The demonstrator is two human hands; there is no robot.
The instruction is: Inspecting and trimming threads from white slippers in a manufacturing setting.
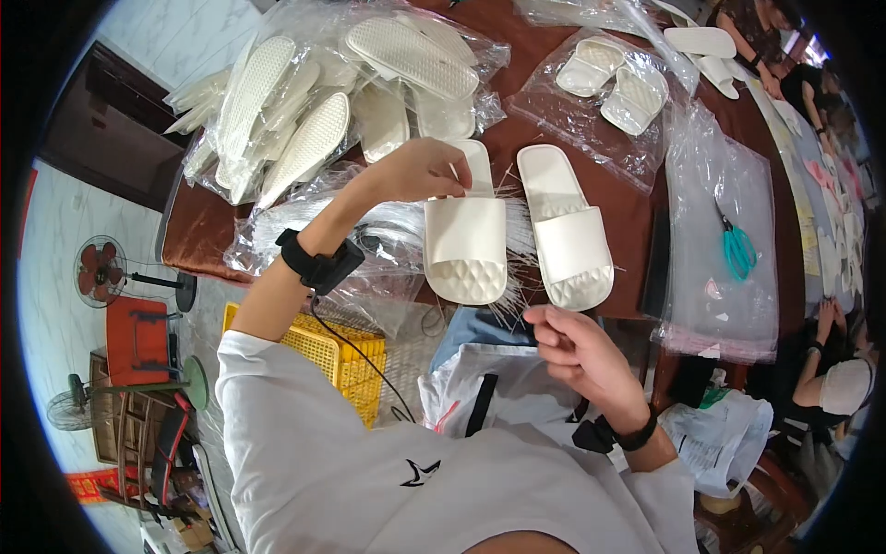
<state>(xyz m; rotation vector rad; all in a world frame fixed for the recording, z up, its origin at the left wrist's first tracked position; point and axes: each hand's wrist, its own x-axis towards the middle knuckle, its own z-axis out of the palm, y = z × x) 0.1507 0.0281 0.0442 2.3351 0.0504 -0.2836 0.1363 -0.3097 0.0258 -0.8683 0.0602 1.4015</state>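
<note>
Two white slide slippers lie side by side on the brown cloth-covered table, the left slipper point(465, 235) and the right slipper point(574, 245). My left hand point(420, 171) is over the upper end of the left slipper, its fingers curled in a pinch; whatever they hold is hidden. Just below the right slipper, my right hand point(581, 355) is closed with the thumb and forefinger together, and I cannot make out anything between them. Thin clear plastic strands point(503, 300) spread under and between the slippers, with a thicker bundle point(309, 226) of them to the left.
Bagged white slippers point(305, 120) are heaped at the far left. Another bagged pair point(614, 83) lies at the far right. Teal-handled scissors point(738, 249) rest on flat clear bags point(706, 305). A yellow crate point(346, 369) stands below the table edge. Other people work along the right.
</note>
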